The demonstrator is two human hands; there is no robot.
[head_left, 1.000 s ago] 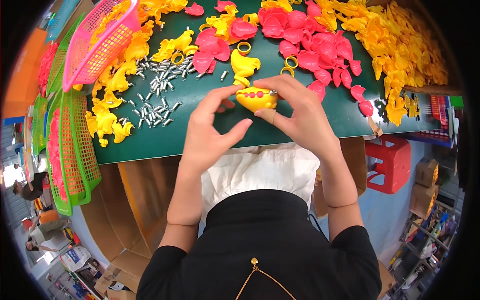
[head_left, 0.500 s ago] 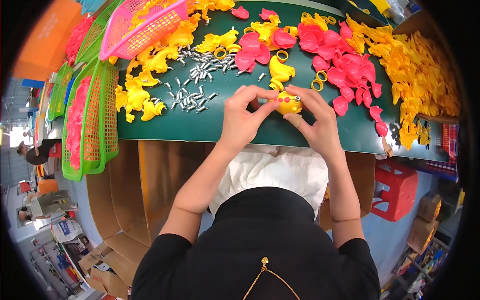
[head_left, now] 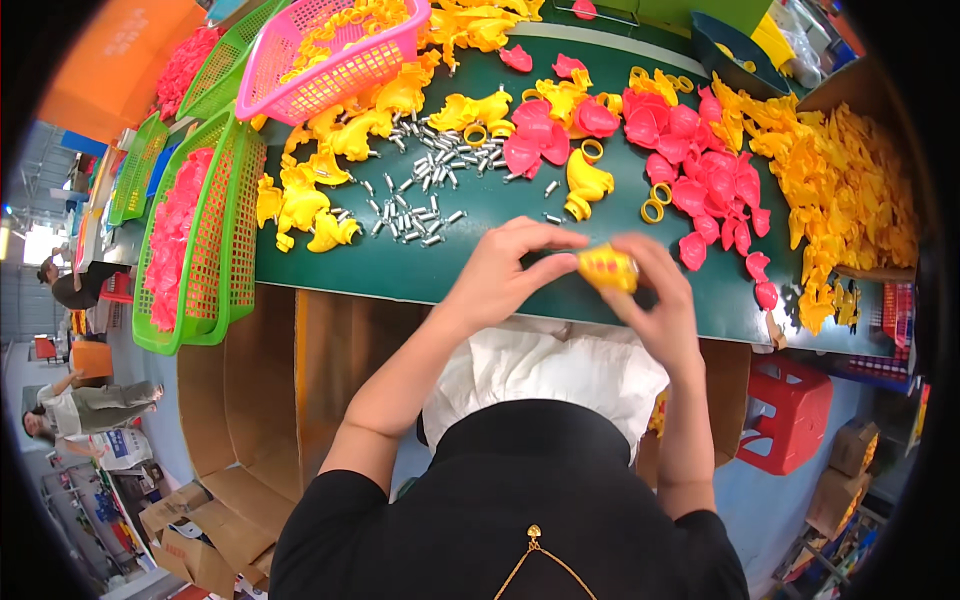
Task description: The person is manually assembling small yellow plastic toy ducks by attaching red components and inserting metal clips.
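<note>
Right hand [head_left: 662, 300] has fingers clamped on yellow piece [head_left: 606, 268] over green surface [head_left: 370, 268]; left hand [head_left: 508, 275] at its left end, can't tell if fingers grip.

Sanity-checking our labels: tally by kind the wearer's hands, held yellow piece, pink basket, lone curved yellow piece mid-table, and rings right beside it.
Hands, left hand and right hand: 2
Held yellow piece: 1
Pink basket: 1
Curved yellow piece: 1
Rings, two to its right and one at its far end: 3
Total: 8
</note>
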